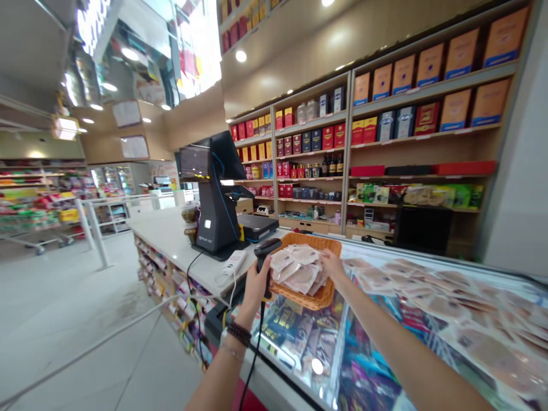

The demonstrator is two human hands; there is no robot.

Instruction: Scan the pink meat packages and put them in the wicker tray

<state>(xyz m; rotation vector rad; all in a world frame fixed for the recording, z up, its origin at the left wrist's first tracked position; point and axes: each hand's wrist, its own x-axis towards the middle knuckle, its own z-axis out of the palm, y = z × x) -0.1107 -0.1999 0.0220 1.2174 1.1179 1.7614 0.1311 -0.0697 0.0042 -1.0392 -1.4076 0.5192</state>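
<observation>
Head view: glass counter (295, 337), shop shelves (423, 151) beyond, left hand (256, 281) around scanner (268, 248), right hand (332, 265) at packets (297, 265), grip unclear

Honey-orange, pinkish white and black, with red and gold beyond

At the left fingers (263, 278) is a matte black handheld plastic scanner (268, 246); below them, a dark brown beaded bracelet (238, 334). Between them and the right fingers (329, 261), a rectangular wicker basket (306, 301) shows a honey-orange woven pattern around flat, pinkish-white plastic packets (299, 268). Right of the right fingers, flat translucent packets (447, 305) are pale beige. Left of the left fingers stands a black plastic terminal (216, 211) with blue edging, on a white-topped desk (165, 228). Beyond the fingers, upright orange boxes (460, 54) carry blue bands below, near red-and-yellow boxes (363, 131).
</observation>
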